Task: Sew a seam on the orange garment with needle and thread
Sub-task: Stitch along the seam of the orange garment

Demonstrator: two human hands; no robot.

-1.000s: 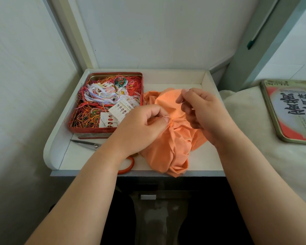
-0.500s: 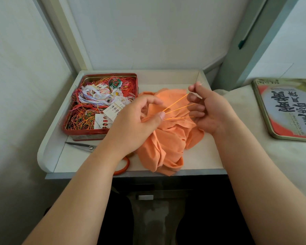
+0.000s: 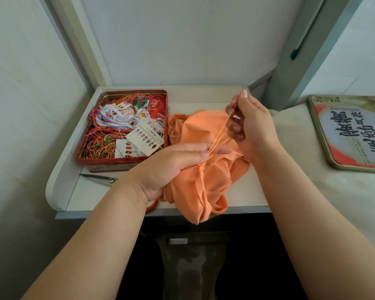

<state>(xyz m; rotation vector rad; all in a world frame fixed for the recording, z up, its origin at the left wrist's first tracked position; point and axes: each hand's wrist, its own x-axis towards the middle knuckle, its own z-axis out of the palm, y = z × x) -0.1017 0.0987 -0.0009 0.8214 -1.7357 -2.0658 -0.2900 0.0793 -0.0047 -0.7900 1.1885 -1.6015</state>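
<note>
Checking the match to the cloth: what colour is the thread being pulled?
Orange thread, close to the garment; head view.

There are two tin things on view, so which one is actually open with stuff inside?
The red tin on the white tray, left of the orange garment, is open and full of tangled threads. The other tin piece, far right, lies flat showing a printed face.
</note>
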